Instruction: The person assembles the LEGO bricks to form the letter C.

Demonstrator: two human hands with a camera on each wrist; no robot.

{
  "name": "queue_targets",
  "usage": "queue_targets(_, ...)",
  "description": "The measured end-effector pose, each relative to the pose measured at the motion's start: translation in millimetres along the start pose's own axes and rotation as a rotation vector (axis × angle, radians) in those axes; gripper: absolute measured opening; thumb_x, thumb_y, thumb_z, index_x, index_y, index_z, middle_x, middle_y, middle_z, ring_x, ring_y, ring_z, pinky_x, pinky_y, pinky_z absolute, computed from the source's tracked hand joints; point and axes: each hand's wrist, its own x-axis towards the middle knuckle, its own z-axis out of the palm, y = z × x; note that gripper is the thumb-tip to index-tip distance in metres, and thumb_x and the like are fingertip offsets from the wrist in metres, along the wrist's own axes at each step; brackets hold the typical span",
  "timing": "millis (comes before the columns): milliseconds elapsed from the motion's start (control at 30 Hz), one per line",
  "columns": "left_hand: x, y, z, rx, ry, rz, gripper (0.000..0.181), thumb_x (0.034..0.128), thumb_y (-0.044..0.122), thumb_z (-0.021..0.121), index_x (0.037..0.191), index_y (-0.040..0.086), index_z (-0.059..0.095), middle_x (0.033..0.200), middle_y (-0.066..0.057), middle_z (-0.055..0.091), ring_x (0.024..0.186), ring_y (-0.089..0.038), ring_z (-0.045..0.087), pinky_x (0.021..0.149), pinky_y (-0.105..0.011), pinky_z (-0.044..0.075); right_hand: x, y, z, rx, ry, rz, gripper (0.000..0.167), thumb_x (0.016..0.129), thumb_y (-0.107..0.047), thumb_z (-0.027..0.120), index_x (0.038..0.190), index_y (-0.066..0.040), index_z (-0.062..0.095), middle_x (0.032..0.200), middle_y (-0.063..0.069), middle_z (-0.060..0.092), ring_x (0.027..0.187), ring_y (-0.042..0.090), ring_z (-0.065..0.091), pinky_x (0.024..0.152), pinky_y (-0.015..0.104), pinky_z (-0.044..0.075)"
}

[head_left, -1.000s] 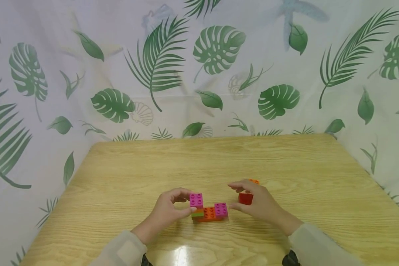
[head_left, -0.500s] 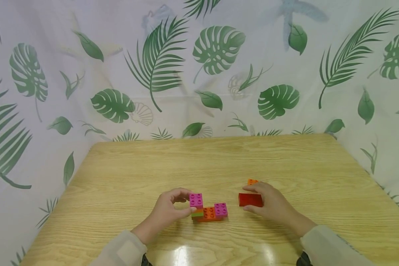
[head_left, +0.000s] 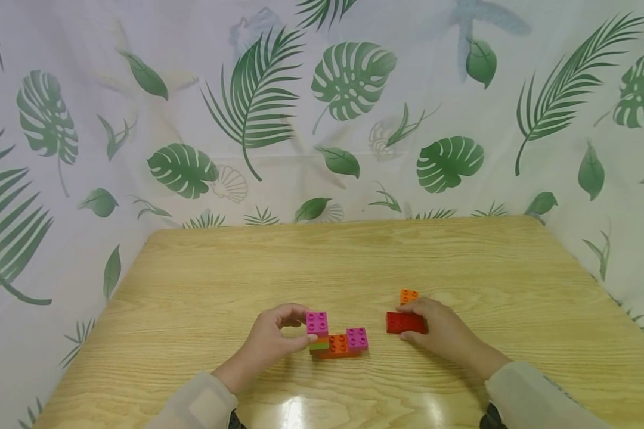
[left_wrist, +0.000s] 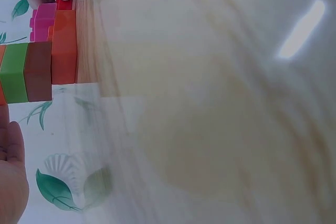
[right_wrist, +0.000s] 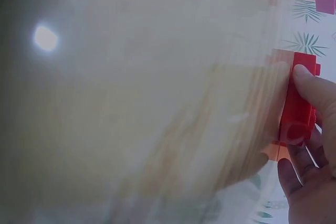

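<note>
In the head view my left hand [head_left: 268, 336] grips a stack of building bricks with a pink brick [head_left: 316, 322] on top. Below the pink one, the left wrist view shows a green brick [left_wrist: 14, 73] and a brown brick [left_wrist: 39, 72]. The stack stands on the left end of a long orange brick [head_left: 337, 344], and another pink brick [head_left: 357, 338] sits on its right end. Apart from this, to the right, my right hand [head_left: 445, 333] pinches a red brick [head_left: 402, 322] between thumb and fingers, studs up. Its right end is hidden by the hand.
A small orange brick [head_left: 409, 295] lies just behind the red one, partly covered by the right hand. The wooden table [head_left: 300, 262] meets a leaf-printed cloth [head_left: 279, 119] at its back and sides.
My right hand has moved right from beside the pink brick and taken hold of the red brick. The red brick now shows its studs on top. The left hand has stayed still.
</note>
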Motion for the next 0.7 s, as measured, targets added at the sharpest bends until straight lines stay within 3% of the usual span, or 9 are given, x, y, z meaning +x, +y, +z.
queue_targets(400,-1.0,0.3,0.1,-0.004,-0.004,-0.022,0.03,0.0795,0.015,0.078,0.106,0.008,0.067,0.102,0.001,0.066,0.1,-0.021,0.059,0.093,-0.044,0.046,5.1,-13,-9,0.016,0.041,-0.051,0.045,0.081,-0.027,0.077,0.12,-0.008,0.065,0.113,0.011,0.063,0.102,0.031,0.058,0.086,0.048,0.049)
queue_targets(567,-0.9,0.0,0.4,-0.009,-0.005,-0.02,0.031,0.0791,0.015,0.078,0.107,0.007,0.067,0.102,0.0,0.066,0.1,-0.022,0.059,0.094,-0.047,0.045,13.1,-25,-14,0.014,0.073,-0.083,0.042,0.08,-0.021,0.079,0.117,-0.007,0.066,0.102,0.004,0.063,0.09,0.021,0.059,0.079,0.041,0.052)
queue_targets(700,-0.7,0.2,0.2,-0.01,-0.006,-0.016,0.031,0.079,0.015,0.078,0.107,0.007,0.067,0.102,0.0,0.066,0.1,-0.022,0.059,0.094,-0.048,0.045,19.3,-36,-18,0.012,0.094,-0.119,0.042,0.078,-0.019,0.08,0.115,-0.006,0.066,0.102,0.002,0.064,0.092,0.021,0.061,0.082,0.04,0.052)
